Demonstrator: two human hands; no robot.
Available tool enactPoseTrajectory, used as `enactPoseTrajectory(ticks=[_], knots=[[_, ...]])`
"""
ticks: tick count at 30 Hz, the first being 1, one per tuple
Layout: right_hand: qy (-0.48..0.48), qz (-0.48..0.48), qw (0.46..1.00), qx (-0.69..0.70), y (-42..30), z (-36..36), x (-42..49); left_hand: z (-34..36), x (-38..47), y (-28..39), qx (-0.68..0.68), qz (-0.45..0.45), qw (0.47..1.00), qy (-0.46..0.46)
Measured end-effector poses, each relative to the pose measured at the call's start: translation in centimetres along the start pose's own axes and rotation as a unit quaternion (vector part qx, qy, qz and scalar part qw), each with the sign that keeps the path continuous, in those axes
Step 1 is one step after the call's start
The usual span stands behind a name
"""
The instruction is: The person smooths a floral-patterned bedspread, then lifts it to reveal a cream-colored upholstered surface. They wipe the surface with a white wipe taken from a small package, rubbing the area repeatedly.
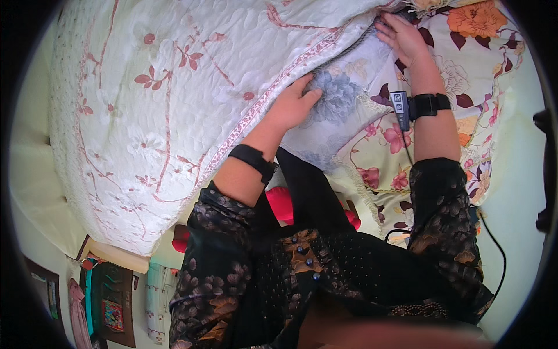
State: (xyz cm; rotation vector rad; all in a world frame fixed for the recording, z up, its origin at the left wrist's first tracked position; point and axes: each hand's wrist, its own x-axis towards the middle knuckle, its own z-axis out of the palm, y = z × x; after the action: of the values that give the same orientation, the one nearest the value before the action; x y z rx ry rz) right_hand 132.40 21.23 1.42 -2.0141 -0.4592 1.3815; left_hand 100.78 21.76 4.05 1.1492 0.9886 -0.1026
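Note:
A white quilted bedspread (pixel 183 96) with reddish-brown branches and leaves covers the bed's left side and middle. Its patterned border (pixel 279 98) runs diagonally past both my hands. My left hand (pixel 294 104) rests at this border, thumb and forefinger apart; its other fingers are mostly hidden. Beneath lies a pale bedsheet (pixel 333 94) with grey-blue flowers, which the left thumb overlaps. My right hand (pixel 405 39) is farther up along the same border, fingers extended, with the tips by a dark grey fabric edge (pixel 359 41). I see nothing held in either hand.
Fringed floral fabric (pixel 468 83) with orange and pink flowers lies right of the sheet. A pale wall (pixel 518 152) stands at the far right. A black cable (pixel 501 248) hangs beside my right sleeve. Something red (pixel 280 205) shows on the floor near my legs.

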Motion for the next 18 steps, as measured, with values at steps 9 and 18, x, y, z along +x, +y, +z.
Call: enactPoseTrajectory(ticks=[9, 18], knots=[[0.090, 0.017, 0.878, 0.471, 0.8, 6.4, 4.4, -6.4, -3.2, -0.7, -0.471, -0.044, 0.879, 0.052], [0.104, -0.044, 0.885, 0.451, 1.0, 7.2, 4.5, -10.1, -3.9, -1.9, -0.452, -0.037, 0.882, 0.128]])
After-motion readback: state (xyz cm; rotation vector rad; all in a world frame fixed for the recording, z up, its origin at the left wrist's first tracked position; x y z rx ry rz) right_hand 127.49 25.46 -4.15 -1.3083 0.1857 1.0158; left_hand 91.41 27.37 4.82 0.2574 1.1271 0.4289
